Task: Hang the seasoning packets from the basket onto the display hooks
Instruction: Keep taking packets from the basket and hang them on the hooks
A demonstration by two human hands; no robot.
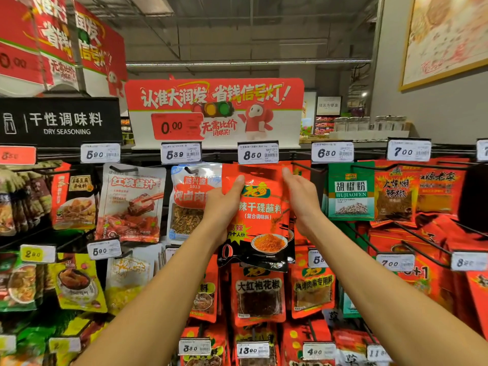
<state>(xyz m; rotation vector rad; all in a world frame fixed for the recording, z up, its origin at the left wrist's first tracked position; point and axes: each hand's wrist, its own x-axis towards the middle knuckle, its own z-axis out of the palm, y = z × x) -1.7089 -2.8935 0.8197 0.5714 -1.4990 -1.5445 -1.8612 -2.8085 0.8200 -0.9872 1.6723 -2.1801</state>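
**A:** The seasoning packet, a glossy red-and-black plastic pouch with a bowl of orange powder printed on it (257, 220), is held up against the black wire display rack of hanging packets (412, 233), right under the white price tag reading 8.50 (258, 153). Where would you start?

**B:** With the rack. Its rows are crowded, so the pouch should go straight in, not sideways into the pale pouch with a brown window (188, 204) on one side or the green pepper-powder packet (351, 191) on the other.

**A:** And the hands?

**B:** The left hand (224, 199) grips the pouch's left edge, thumb across the front. The right hand (301, 196) holds the right edge near the top corner, fingers curled behind it. Good: both sit high, so the top stays taut.

**A:** The smallest part?

**B:** The dark hang slot at the pouch's top edge (249, 169). I'd judge it level with the hook behind the tag, though the hook tip itself is hidden. Keep the pouch upright, feel the slot onto the tip, push back, and loosen the grip only once it hangs.

**A:** The basket?

**B:** Out of view.
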